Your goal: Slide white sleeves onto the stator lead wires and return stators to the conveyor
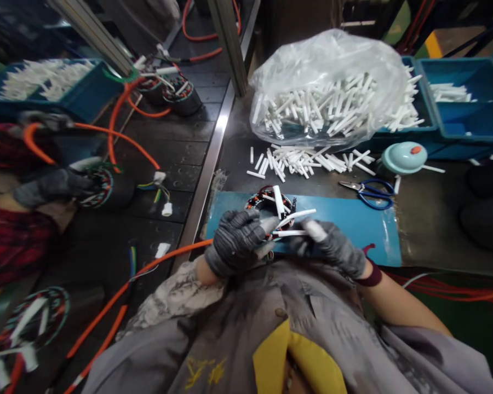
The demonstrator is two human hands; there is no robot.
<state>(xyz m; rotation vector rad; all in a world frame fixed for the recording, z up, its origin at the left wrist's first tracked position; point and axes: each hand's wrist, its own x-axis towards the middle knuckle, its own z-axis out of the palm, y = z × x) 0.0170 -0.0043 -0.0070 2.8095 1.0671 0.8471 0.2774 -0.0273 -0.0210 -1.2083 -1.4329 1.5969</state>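
Note:
My left hand (237,241), in a grey knit glove with white-covered fingertips, is closed around wires in front of a motor stator (252,203). The orange cable (189,249) runs in under that hand from the left. My right hand (337,246), gloved the same way, pinches the right end of a short white sleeve (291,233), which lies level with the wires. Another white sleeve (278,202) stands up from the stator, and a bent one (299,214) points right. The stator's lower part and the wire ends are hidden by my hands.
Blue mat (353,219) lies underneath. Beyond it are loose white sleeves (299,160), a plastic bag (328,87) full of them, blue scissors (373,191), a pale-blue round container (405,158) and blue bins (456,128). Left, past a metal rail (213,148), a co-worker's gloved hand (51,186) touches another stator (102,186).

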